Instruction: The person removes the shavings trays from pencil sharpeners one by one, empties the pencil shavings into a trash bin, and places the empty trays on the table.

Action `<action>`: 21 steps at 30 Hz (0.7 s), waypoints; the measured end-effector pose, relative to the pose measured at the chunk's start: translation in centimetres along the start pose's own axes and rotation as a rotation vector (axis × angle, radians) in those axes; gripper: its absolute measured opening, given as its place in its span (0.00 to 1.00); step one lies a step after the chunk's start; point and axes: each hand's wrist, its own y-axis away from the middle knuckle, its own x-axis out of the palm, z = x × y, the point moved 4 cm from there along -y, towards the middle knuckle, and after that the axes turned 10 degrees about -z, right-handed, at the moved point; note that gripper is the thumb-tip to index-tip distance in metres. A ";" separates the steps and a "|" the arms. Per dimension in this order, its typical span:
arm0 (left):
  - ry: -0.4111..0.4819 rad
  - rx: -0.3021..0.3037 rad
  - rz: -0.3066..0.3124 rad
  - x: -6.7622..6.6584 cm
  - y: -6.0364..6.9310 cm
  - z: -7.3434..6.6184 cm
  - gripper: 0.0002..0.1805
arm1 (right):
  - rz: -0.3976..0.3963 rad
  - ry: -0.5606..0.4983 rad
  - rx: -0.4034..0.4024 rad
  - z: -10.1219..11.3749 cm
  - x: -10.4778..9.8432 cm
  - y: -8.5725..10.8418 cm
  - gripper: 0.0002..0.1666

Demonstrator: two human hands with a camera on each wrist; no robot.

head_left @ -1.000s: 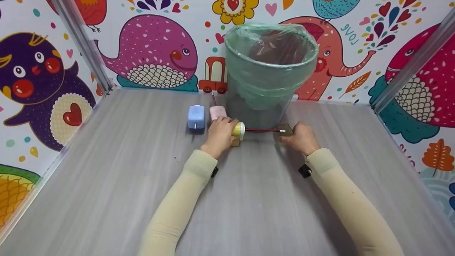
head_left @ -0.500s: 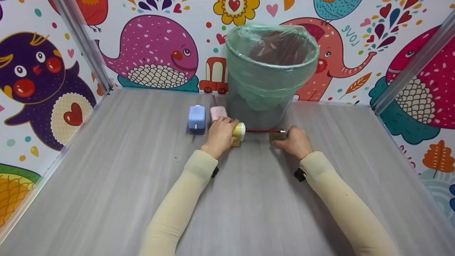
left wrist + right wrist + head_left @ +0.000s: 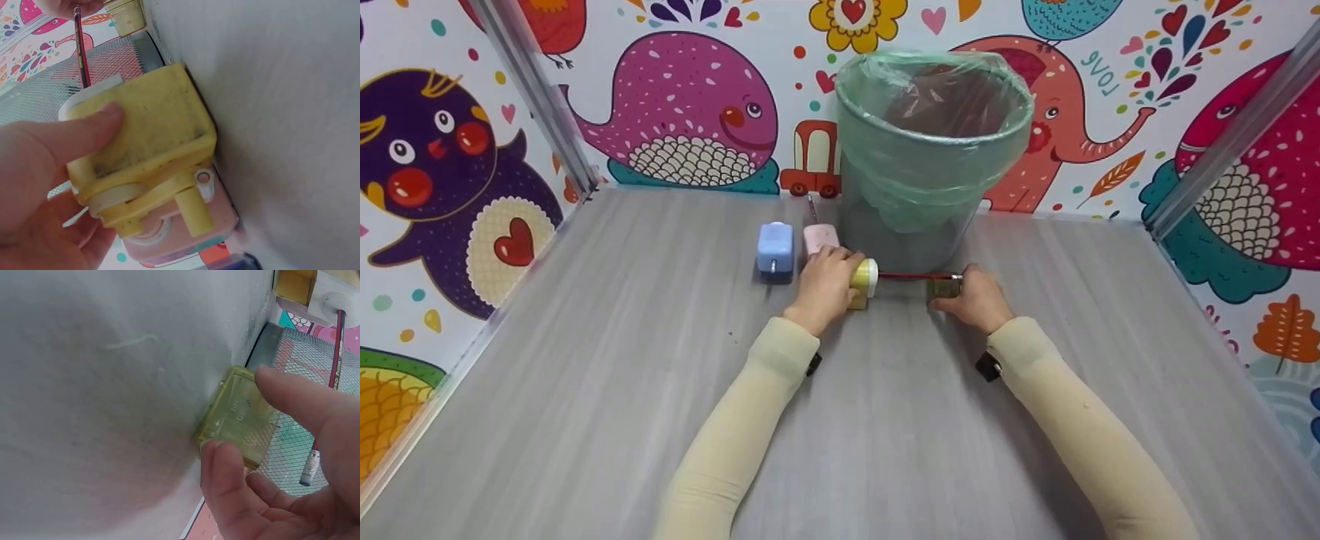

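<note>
As the head view showed, the yellow sharpener (image 3: 860,274) sat before the bin (image 3: 930,187), at its left, its pencil (image 3: 915,275) lying crosswise, blunt end by the right hand (image 3: 981,296). In the left wrist view, the left hand (image 3: 31,174) gripped the sharpener; in the right, fingers (image 3: 222,464) pinched the drawer (image 3: 239,413) (before the bin's right).

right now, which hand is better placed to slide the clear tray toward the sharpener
Probably the right hand: it has the clear tray between thumb and index finger, while the left hand is holding the yellow sharpener.
</note>
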 end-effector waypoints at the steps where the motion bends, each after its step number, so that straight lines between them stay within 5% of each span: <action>1: -0.001 0.000 0.001 0.0 0.0 0.0 0.28 | 0.003 -0.004 0.004 0.0 0.0 0.0 0.39; 21: -0.021 -0.003 -0.005 0.1 0.0 -0.1 0.29 | 0.029 0.031 0.016 0.1 0.0 -0.2 0.41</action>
